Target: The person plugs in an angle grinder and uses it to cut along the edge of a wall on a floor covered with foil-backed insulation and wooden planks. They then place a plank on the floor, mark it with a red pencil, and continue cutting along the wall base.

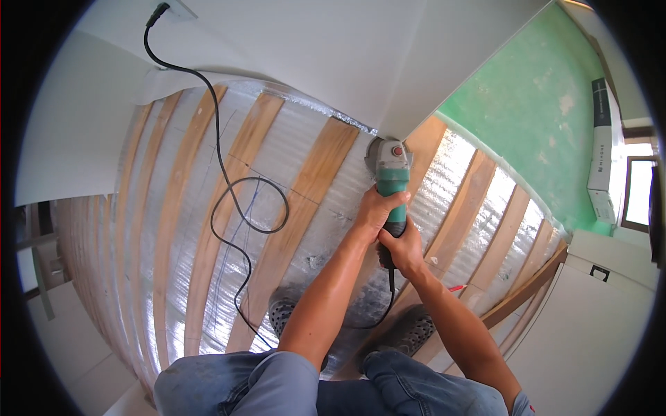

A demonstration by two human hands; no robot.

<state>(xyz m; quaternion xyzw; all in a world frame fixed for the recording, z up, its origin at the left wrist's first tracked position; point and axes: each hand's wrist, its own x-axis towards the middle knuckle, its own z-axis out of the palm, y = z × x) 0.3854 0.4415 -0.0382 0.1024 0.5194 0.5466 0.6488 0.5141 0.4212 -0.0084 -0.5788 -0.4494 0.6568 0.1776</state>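
My left hand (378, 211) wraps round the green body of an angle grinder (393, 182), and my right hand (399, 246) grips its black rear handle below. The grinder's disc and guard (376, 156) are at the bottom corner of a white wall (406, 62), beside a wooden batten (423, 145); whether the disc touches them I cannot tell. Its black cable runs down between my feet (409, 333), which are in dark perforated clogs, over silver foil (347, 277).
Wooden battens (177, 159) cross the foil floor. A looping black cord (246, 229) rises to a wall socket (177, 10). At right are a green wall (520, 118), a long white-and-black box (601, 152), a white cabinet (576, 319), a leaning wooden board (527, 291) and a red pencil (454, 287).
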